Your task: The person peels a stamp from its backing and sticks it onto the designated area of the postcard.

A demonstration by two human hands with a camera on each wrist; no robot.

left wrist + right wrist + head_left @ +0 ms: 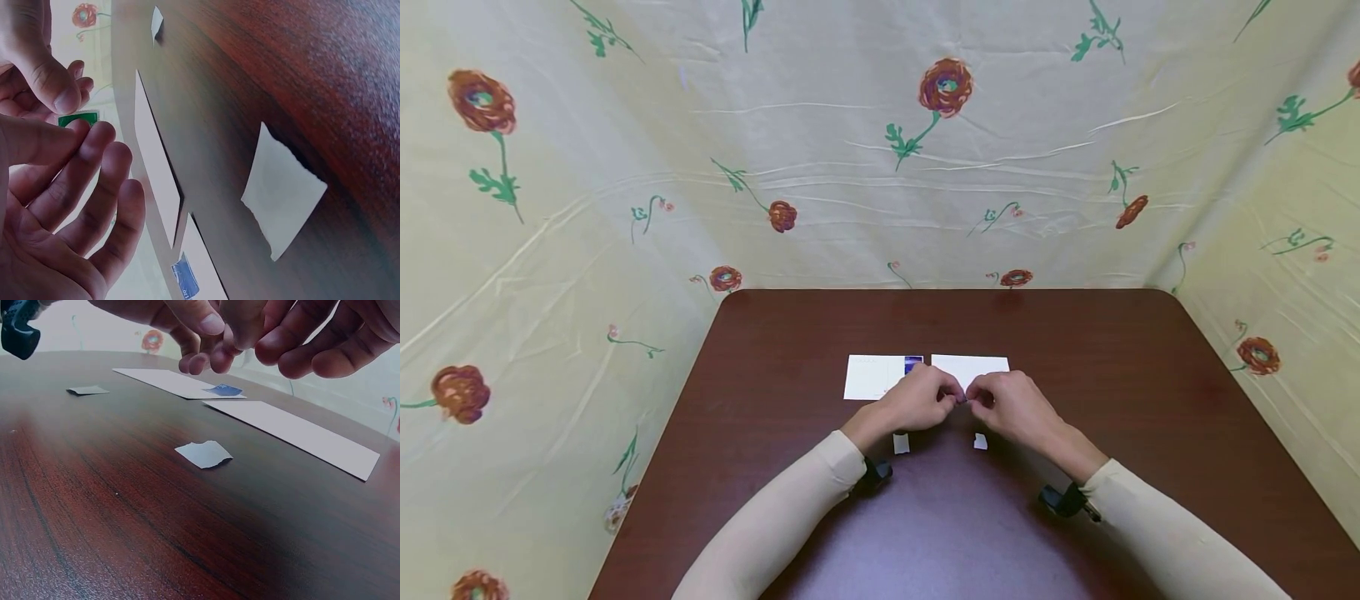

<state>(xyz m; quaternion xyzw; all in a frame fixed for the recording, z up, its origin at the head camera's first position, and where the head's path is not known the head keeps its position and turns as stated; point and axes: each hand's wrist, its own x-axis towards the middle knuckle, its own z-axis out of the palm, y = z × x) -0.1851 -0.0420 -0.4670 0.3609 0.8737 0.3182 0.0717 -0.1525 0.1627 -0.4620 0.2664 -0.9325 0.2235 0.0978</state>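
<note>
Over the front edge of the right white card (973, 365), my left hand (917, 396) and right hand (1017, 404) meet fingertip to fingertip. Between them is a small green stamp-like piece (87, 117) with a pale border, pinched by the left thumb and forefinger. The right thumb and fingers pinch its other end. In the right wrist view the fingers hide this piece. Beside the right card lies a left white card (868, 377) with faint print and a blue stamp (913, 363) at its upper right corner, partly covered by my left hand in the head view.
Two small white paper scraps lie nearer me on the brown table (775, 350): a left scrap (901, 443) and a right scrap (981, 442) with a ragged edge. Flowered cloth (850, 133) hangs behind the table and at both sides.
</note>
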